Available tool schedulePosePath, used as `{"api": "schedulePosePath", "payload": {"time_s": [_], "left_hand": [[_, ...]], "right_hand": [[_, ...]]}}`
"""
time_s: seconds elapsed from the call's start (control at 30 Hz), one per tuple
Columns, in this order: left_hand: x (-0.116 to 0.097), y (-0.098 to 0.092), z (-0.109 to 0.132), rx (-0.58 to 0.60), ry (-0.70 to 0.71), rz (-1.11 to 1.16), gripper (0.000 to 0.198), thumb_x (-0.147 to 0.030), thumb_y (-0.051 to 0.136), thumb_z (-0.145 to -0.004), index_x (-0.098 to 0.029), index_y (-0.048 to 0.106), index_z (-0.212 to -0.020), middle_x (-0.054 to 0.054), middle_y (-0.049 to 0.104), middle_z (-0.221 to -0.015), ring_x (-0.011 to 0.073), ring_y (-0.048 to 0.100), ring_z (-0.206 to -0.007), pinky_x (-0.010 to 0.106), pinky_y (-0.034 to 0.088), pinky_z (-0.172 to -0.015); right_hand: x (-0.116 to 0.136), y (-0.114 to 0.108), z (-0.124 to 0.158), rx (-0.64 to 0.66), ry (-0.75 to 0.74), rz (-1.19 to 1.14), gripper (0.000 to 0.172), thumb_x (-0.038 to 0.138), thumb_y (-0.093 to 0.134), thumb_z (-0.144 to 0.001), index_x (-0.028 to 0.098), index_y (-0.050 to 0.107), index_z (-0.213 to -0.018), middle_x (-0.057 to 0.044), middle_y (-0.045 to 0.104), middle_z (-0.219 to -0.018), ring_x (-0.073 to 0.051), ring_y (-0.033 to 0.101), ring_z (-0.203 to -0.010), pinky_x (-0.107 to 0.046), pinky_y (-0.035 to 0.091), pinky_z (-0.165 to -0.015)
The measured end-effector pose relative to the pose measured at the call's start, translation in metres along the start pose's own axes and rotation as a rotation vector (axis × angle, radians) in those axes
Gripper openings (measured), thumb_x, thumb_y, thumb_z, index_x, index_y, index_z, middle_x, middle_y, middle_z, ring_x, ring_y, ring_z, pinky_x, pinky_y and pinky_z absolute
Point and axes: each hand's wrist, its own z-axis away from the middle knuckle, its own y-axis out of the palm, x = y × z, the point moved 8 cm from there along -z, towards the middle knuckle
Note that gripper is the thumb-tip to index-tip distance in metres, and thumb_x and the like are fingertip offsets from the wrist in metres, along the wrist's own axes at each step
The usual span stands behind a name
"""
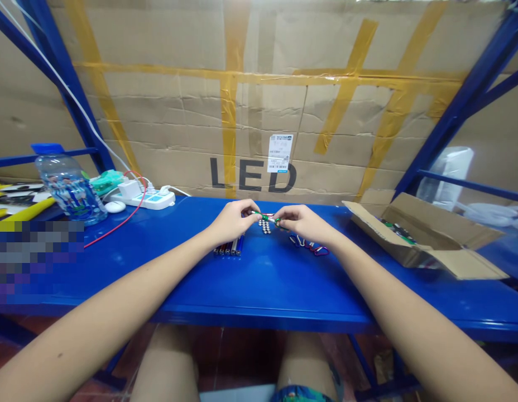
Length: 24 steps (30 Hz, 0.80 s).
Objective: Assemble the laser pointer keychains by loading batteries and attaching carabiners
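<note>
Both hands meet over the middle of the blue shelf (267, 279). My left hand (234, 220) and my right hand (301, 222) each pinch one end of a small green and silver part (265, 216) held between them. Just below it stands a cluster of small silver button cells (264, 226). A row of several slim metal tubes (230, 247) lies by my left wrist. Small red and silver clips (309, 245) lie under my right wrist.
An open cardboard box (418, 240) with small parts sits at the right. At the left stand a water bottle (70, 190), a white power strip (148, 196) with a red wire, and a white mouse (115, 206). A taped cardboard wall marked LED closes the back.
</note>
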Motion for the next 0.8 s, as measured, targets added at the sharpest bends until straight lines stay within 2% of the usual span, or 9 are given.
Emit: {"api": "schedulePosePath", "payload": {"time_s": [0.13, 0.2, 0.33, 0.4, 0.47, 0.53, 0.6, 0.7, 0.8], "left_hand": [[0.004, 0.002, -0.002, -0.001, -0.005, 0.107, 0.014, -0.022, 0.065, -0.081, -0.015, 0.069, -0.093, 0.002, 0.068, -0.081, 0.0144, 0.060, -0.074, 0.028, 0.047, -0.069], [0.004, 0.003, -0.003, -0.013, -0.002, 0.204, 0.015, -0.021, 0.067, -0.079, -0.014, 0.067, -0.093, 0.003, 0.069, -0.082, 0.0142, 0.061, -0.073, 0.028, 0.049, -0.069], [0.001, 0.002, -0.003, -0.046, 0.013, 0.309, 0.016, -0.019, 0.069, -0.078, -0.014, 0.066, -0.092, 0.003, 0.069, -0.082, 0.0136, 0.063, -0.072, 0.029, 0.051, -0.070], [-0.001, 0.000, -0.004, -0.069, 0.023, 0.304, 0.014, -0.020, 0.068, -0.079, -0.014, 0.066, -0.091, 0.004, 0.070, -0.083, 0.0138, 0.063, -0.073, 0.029, 0.051, -0.072], [-0.002, -0.002, -0.008, -0.085, 0.043, 0.259, 0.013, -0.021, 0.068, -0.080, -0.014, 0.066, -0.091, 0.004, 0.070, -0.084, 0.0144, 0.063, -0.075, 0.030, 0.051, -0.073], [-0.001, -0.003, -0.016, -0.086, 0.075, 0.176, 0.011, -0.020, 0.067, -0.080, -0.015, 0.067, -0.090, 0.004, 0.070, -0.085, 0.0152, 0.063, -0.078, 0.031, 0.050, -0.075], [0.003, -0.003, -0.029, -0.064, 0.104, 0.086, 0.010, -0.017, 0.065, -0.080, -0.015, 0.067, -0.089, 0.004, 0.070, -0.086, 0.0157, 0.063, -0.080, 0.031, 0.049, -0.076], [0.018, -0.001, -0.054, -0.048, 0.091, -0.009, 0.010, -0.013, 0.062, -0.078, -0.015, 0.068, -0.086, 0.003, 0.069, -0.082, 0.0157, 0.061, -0.077, 0.030, 0.047, -0.072], [0.042, 0.006, -0.079, -0.018, 0.013, -0.024, 0.013, -0.009, 0.062, -0.074, -0.015, 0.068, -0.083, 0.004, 0.070, -0.082, 0.0158, 0.062, -0.077, 0.030, 0.047, -0.073]], "right_hand": [[0.003, 0.011, 0.002, 0.098, -0.001, -0.057, 0.013, 0.023, 0.064, -0.079, 0.017, 0.067, -0.090, -0.003, 0.069, -0.078, -0.016, 0.062, -0.071, -0.032, 0.051, -0.072], [0.006, 0.014, 0.003, 0.104, -0.020, -0.054, 0.013, 0.027, 0.065, -0.079, 0.017, 0.066, -0.088, -0.002, 0.066, -0.075, -0.016, 0.061, -0.071, -0.032, 0.050, -0.072], [0.012, 0.007, 0.001, -0.008, -0.082, 0.009, 0.017, 0.034, 0.064, -0.081, 0.017, 0.064, -0.080, -0.001, 0.063, -0.071, -0.015, 0.059, -0.068, -0.031, 0.047, -0.070], [0.013, -0.001, 0.000, -0.069, -0.099, 0.041, 0.021, 0.037, 0.065, -0.083, 0.017, 0.066, -0.080, -0.001, 0.065, -0.073, -0.016, 0.059, -0.070, -0.031, 0.047, -0.070], [0.009, -0.006, -0.003, -0.072, -0.097, 0.008, 0.023, 0.039, 0.067, -0.082, 0.016, 0.067, -0.082, -0.003, 0.068, -0.077, -0.017, 0.062, -0.073, -0.033, 0.049, -0.073], [0.002, -0.008, -0.010, -0.026, -0.062, -0.086, 0.022, 0.038, 0.070, -0.082, 0.016, 0.066, -0.085, -0.005, 0.070, -0.076, -0.018, 0.065, -0.073, -0.034, 0.052, -0.074], [-0.009, -0.012, -0.022, 0.006, 0.005, -0.117, 0.021, 0.035, 0.070, -0.083, 0.016, 0.064, -0.089, -0.003, 0.067, -0.066, -0.018, 0.064, -0.063, -0.035, 0.054, -0.067], [-0.017, -0.029, -0.047, -0.077, -0.003, 0.022, 0.008, 0.023, 0.065, -0.085, 0.016, 0.064, -0.090, 0.001, 0.061, -0.058, -0.015, 0.058, -0.054, -0.030, 0.051, -0.059], [-0.022, -0.041, -0.073, -0.128, -0.049, 0.213, 0.007, 0.013, 0.061, -0.085, 0.015, 0.067, -0.085, -0.001, 0.064, -0.063, -0.015, 0.060, -0.062, -0.028, 0.050, -0.065]]}}
